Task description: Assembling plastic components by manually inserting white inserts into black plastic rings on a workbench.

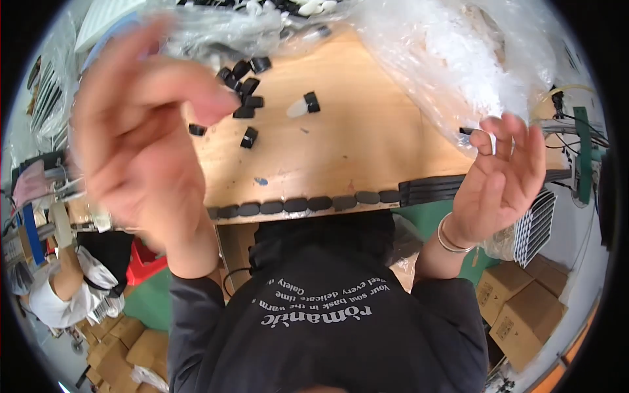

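**Black pieces (249, 86) loose, white pieces (458, 72) bagged**

The left hand (141, 144), blurred, has thumb and fingers spread, nothing visible between them. Black pieces lie to its right on the table (314, 164), probably for easy reach. The right hand (501, 177) curls loosely by the clear bag (393, 59), which likely keeps the white pieces together; whether it grips the white sliver (493, 144) among its fingers, I cannot tell.

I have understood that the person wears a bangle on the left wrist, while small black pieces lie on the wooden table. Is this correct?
Not entirely. The head view shows the bangle on the wrist of the right hand, not the left. The small black pieces do lie on the wooden table.
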The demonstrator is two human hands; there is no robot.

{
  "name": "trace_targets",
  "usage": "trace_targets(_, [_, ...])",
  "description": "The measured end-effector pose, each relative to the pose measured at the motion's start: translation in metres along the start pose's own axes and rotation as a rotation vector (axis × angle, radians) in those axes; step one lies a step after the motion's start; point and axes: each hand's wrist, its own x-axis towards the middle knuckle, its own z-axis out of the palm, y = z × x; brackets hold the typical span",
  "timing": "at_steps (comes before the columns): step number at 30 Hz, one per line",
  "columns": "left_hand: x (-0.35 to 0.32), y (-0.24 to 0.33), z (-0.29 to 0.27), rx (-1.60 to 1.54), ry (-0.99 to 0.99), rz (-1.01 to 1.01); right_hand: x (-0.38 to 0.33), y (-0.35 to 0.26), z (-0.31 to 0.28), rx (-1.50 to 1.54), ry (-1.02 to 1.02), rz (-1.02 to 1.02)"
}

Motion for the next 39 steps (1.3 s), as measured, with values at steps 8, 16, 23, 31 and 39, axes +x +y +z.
trace_targets(8, [-0.016, 0.053, -0.047, -0.298, -0.03, -0.026, 0.02, -0.056, 0.037, 0.746, -0.212, -0.176])
trace_targets(16, [-0.031, 0.081, -0.052, -0.49, -0.107, -0.136, 0.012, -0.066, 0.034, 0.833, -0.055, -0.231])
trace_targets(23, [-0.026, 0.094, -0.063, -0.661, -0.2, -0.216, 0.018, -0.069, 0.002, 0.771, -0.034, -0.271])
trace_targets(31, [-0.002, 0.086, -0.012, -0.745, -0.223, -0.089, 0.041, -0.072, -0.017, 0.849, -0.161, -0.469])
trace_targets(39, [0.035, 0.069, 0.049, -1.49, -0.534, -0.21, 0.041, -0.058, 0.005, 0.888, -0.197, -0.599])
